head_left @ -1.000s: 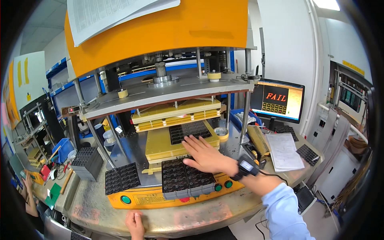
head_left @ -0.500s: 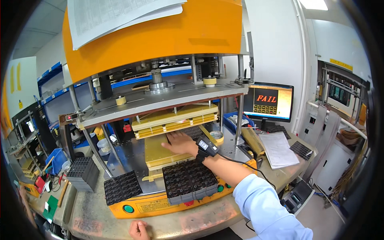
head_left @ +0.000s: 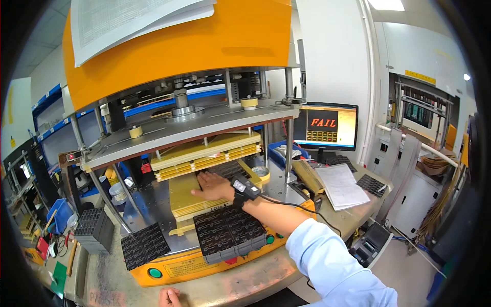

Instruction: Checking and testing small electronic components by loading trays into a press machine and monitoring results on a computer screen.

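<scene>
- Black moulded panel (head_left: 234, 171): just beyond and right of the right hand's (head_left: 215, 187) slightly spread fingers, contact unclear
- Yellow fixture plate (head_left: 183, 197): below those fingers
- Black panel stack (head_left: 230, 233): nearer the body than them
- Left hand (head_left: 170, 297): curled fingers

A black, grid-patterned panel (head_left: 231, 170) lies flat on the far right part of a yellow layered fixture (head_left: 182, 192), partly hidden from view. The fixture's near left surface is smooth and uncovered.
</scene>
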The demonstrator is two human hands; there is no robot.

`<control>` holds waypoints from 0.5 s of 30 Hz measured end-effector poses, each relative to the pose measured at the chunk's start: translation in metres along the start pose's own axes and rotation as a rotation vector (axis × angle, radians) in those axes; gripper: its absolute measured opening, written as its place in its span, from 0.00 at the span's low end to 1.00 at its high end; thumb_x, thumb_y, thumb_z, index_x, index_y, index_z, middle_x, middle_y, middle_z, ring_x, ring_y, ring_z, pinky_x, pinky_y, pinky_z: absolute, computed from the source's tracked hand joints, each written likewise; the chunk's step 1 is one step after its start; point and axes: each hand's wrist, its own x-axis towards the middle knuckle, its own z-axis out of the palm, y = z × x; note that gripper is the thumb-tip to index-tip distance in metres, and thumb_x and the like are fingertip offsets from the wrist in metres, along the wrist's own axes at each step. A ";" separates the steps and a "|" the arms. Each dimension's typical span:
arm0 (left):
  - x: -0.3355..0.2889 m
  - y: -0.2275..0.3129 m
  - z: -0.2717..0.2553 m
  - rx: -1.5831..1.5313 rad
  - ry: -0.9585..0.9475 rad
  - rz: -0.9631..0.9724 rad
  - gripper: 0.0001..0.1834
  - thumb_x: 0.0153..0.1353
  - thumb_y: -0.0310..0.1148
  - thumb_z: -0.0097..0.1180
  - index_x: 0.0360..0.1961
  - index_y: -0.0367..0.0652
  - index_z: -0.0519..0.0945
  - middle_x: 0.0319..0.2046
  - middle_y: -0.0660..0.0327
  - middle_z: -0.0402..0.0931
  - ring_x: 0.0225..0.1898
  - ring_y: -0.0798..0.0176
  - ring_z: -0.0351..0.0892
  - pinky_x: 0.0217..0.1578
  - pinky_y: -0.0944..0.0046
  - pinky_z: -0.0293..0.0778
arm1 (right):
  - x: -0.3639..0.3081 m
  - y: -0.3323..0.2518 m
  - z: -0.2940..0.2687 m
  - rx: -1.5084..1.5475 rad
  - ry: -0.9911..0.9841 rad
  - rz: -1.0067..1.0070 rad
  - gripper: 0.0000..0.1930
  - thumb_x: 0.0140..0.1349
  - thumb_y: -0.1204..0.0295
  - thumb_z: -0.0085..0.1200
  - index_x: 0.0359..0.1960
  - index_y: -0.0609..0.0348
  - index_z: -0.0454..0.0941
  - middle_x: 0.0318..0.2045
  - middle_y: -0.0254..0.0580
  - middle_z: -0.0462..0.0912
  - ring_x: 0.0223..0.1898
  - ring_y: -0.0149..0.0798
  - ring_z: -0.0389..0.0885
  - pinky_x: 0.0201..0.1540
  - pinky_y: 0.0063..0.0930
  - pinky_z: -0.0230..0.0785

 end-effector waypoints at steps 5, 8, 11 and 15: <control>-0.003 -0.012 0.002 -0.149 0.052 -0.180 0.17 0.74 0.37 0.47 0.33 0.34 0.79 0.28 0.57 0.79 0.30 0.63 0.75 0.34 0.64 0.72 | -0.001 -0.014 -0.030 0.070 -0.190 -0.005 0.47 0.68 0.37 0.30 0.73 0.69 0.50 0.74 0.61 0.51 0.75 0.59 0.48 0.75 0.47 0.42; -0.001 0.002 0.003 -0.103 0.044 -0.161 0.17 0.73 0.37 0.48 0.33 0.34 0.79 0.27 0.56 0.79 0.30 0.61 0.76 0.35 0.62 0.72 | 0.005 0.002 0.009 0.057 0.046 -0.015 0.46 0.69 0.37 0.30 0.71 0.70 0.54 0.71 0.62 0.57 0.72 0.59 0.55 0.74 0.46 0.47; -0.002 -0.002 -0.001 -0.053 0.056 -0.137 0.18 0.74 0.38 0.48 0.34 0.34 0.80 0.28 0.56 0.79 0.30 0.60 0.76 0.35 0.61 0.73 | -0.013 -0.019 -0.023 0.094 -0.011 0.011 0.45 0.70 0.40 0.30 0.73 0.71 0.49 0.73 0.62 0.52 0.75 0.58 0.48 0.76 0.46 0.41; -0.003 0.000 0.002 -0.054 0.072 -0.169 0.18 0.73 0.38 0.48 0.33 0.34 0.80 0.28 0.56 0.79 0.31 0.61 0.77 0.35 0.61 0.73 | -0.005 -0.011 0.000 0.068 0.010 -0.003 0.45 0.71 0.39 0.29 0.73 0.71 0.48 0.73 0.63 0.51 0.75 0.58 0.48 0.76 0.45 0.39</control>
